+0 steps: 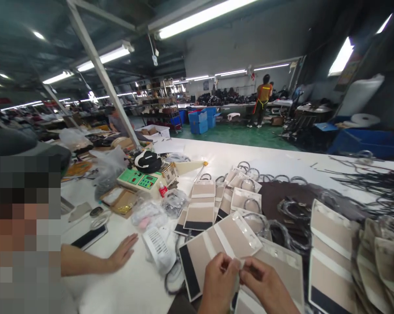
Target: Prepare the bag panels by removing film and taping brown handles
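1. The left hand [220, 277] has its thumb and finger together, pinching a small pale bit [240, 263].
2. The right hand [261, 279] pinches the same bit from the other side. The two hands' fingertips are almost touching.
3. The bit is near the bottom of the view, right of the middle. It is too small to tell which way it points.
4. Just behind the hands lies a beige panel [197, 244] on the white table [125, 292]. Its long way goes on a slant, from low on the left to high on the right.
5. Its black end points left and down. Its shiny, see-through end points right and up. Two white stripes go across it.
6. Another beige panel [282, 266] lies beside it, partly behind the right hand.
7. Farther right, a long striped panel [329, 257] has its black end toward the bottom.
8. On the left, another person's hand [122, 254] rests on the table, fingers out straight.
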